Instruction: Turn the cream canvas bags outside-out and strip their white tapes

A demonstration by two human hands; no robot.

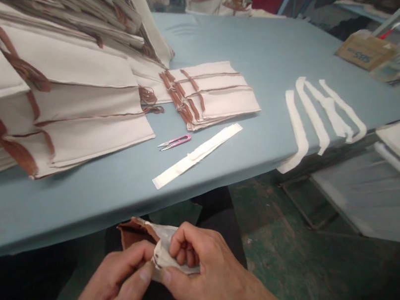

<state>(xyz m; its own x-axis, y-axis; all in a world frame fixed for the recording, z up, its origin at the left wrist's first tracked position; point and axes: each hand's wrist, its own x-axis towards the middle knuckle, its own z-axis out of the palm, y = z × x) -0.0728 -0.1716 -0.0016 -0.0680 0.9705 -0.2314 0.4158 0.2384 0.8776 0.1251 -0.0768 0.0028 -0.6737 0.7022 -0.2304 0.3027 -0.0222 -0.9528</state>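
Observation:
Over my lap, below the table's front edge, I hold a small cream cloth pouch (165, 255) with a brown lining at its mouth. My left hand (120, 278) pinches its near corner between thumb and finger. From the right, my right hand (204, 271) grips the same pouch with curled fingers, its thumb close to the left thumb. A small dark spot shows on the cloth between the hands; I cannot tell what it is. On the table ahead lie pink-handled thread snips (178, 142) and a cream fabric strip (197, 155).
A stack of cream pouches with brown ties (216, 90) lies mid-table. Large piles of similar bags (88, 113) fill the left side. White strips (297, 129) hang over the right edge. A cardboard box (367, 50) stands at the back right.

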